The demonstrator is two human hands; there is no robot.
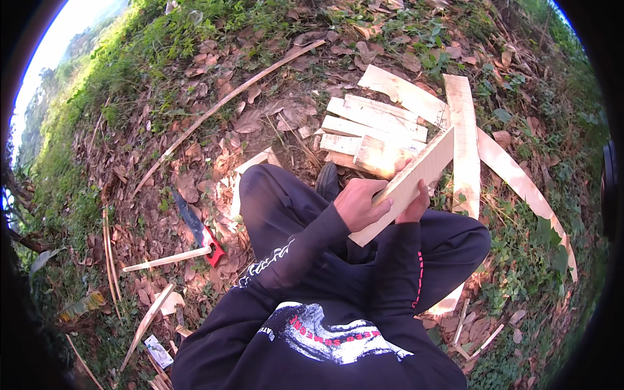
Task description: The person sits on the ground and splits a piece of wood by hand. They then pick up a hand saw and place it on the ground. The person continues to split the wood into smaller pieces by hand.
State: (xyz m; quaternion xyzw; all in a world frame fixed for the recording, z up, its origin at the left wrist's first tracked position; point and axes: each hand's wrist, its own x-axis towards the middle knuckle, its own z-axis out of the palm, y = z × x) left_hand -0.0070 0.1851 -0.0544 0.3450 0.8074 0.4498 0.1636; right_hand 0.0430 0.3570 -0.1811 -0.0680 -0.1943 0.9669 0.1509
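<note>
A flat, pale wooden board [416,179] is held on a slant above my crossed legs, its far end pointing up and to the right. My left hand [363,204] grips its left side near the lower end, thumb and fingers closed on it. On the other side, my right hand [415,205] is closed round the board's edge, part of it hidden behind the wood. Just beyond the board lies a stack of short cut wood pieces [374,133] on the leaves.
Long planks [463,146] lie at the right, one a curved-looking strip [526,188]. A handsaw [195,224] with a red handle rests at my left beside a thin stick [166,259]. A long pole [224,104] crosses the leafy ground ahead. Wood offcuts [148,325] lie lower left.
</note>
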